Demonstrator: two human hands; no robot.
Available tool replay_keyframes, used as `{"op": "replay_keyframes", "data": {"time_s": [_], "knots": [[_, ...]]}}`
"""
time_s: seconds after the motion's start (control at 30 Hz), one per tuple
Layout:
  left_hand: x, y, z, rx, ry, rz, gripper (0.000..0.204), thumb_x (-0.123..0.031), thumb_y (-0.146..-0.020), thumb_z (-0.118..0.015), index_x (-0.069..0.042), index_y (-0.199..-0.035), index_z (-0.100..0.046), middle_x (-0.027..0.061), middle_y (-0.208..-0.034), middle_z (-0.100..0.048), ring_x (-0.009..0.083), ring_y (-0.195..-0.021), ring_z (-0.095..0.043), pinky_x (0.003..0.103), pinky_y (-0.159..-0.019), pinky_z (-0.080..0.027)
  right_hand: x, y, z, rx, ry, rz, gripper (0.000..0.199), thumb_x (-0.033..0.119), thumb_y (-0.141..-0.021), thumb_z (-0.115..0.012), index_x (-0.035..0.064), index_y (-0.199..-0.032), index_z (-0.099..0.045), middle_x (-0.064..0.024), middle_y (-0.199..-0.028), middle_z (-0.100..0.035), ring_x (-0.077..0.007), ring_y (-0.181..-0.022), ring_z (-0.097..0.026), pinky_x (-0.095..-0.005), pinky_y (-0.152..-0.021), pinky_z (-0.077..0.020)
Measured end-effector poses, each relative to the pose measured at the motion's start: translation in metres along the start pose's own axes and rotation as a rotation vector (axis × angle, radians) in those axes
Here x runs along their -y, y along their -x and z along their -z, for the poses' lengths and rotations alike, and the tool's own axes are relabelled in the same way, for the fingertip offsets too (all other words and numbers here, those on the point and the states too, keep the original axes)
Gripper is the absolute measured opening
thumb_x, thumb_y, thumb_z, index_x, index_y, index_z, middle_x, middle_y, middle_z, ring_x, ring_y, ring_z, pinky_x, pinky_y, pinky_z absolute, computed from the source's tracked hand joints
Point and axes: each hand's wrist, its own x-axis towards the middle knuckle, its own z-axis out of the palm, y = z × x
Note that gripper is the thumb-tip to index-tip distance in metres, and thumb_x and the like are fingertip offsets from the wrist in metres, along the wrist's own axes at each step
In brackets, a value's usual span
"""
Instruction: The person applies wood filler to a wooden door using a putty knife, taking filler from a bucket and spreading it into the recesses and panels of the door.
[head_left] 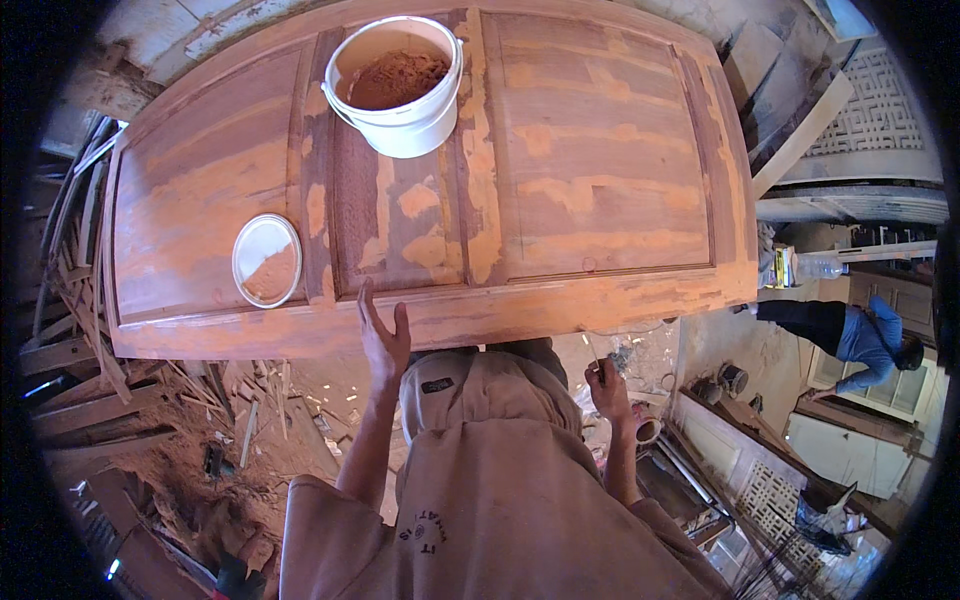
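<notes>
A wooden panelled door (pixel 615 235) lies flat in front of me, patched with orange-brown filler. My left hand (pixel 385 335) is at its near edge, fingers stretched and thumb apart, holding nothing; whether the fingertips touch the wood I cannot tell. Off the near edge, to the right of my body, my right hand (pixel 608 392) is closed around a thin tool (pixel 594 352) with a dark handle. On the far middle of the door stands a white bucket (pixel 408 132) with reddish-brown powder or paste inside. A round white lid (pixel 262 245), partly covered with filler, lies on the left panel.
Wood offcuts (pixel 250 430) and sawdust litter the floor at left. Stacked boards (pixel 75 345) lean beyond the door's left end. At right, another person (pixel 868 335) bends over a pale panelled piece. Planks and a lattice panel (pixel 775 500) lie at lower right.
</notes>
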Motion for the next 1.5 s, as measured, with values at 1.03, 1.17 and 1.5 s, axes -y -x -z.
{"op": "replay_keyframes", "data": {"time_s": [1.03,1.17,1.5], "knots": [[-0.085,-0.053,-0.187,0.059,-0.405,-0.213,0.065,-0.037,-0.097,-0.054,0.003,-0.145,-0.037,0.0275,-0.150,-0.036,0.0458,-0.138,-0.034,0.053,-0.114,-0.029,-0.103,-0.090,0.124,-0.498,-0.778,-0.405,0.025,0.027,-0.105,-0.042,0.0054,-0.099,-0.052,-0.0024,-0.071,-0.053,-0.0103,-0.053,-0.052,-0.0248,-0.046,-0.0436],[-0.082,-0.055,-0.193,0.040,-0.420,-0.287,0.063,-0.035,-0.098,-0.054,0.003,-0.145,-0.039,0.0272,-0.150,-0.037,0.0442,-0.138,-0.035,0.051,-0.115,-0.029,-0.130,-0.082,0.107,-0.485,-0.696,-0.509,0.031,0.030,-0.105,-0.043,0.0028,-0.098,-0.056,-0.0020,-0.066,-0.054,-0.0096,-0.053,-0.052,-0.0255,-0.045,-0.0414],[-0.076,-0.052,-0.191,0.084,-0.384,-0.164,0.058,-0.032,-0.099,-0.052,0.004,-0.143,-0.041,0.0267,-0.150,-0.038,0.0431,-0.139,-0.036,0.049,-0.115,-0.030,-0.142,-0.084,0.151,-0.502,-0.199,-0.523,0.039,0.033,-0.103,-0.046,-0.0017,-0.087,-0.051,-0.0270,-0.069,-0.055,-0.0469,-0.066,-0.055,-0.0495,-0.059,-0.0432]]}}
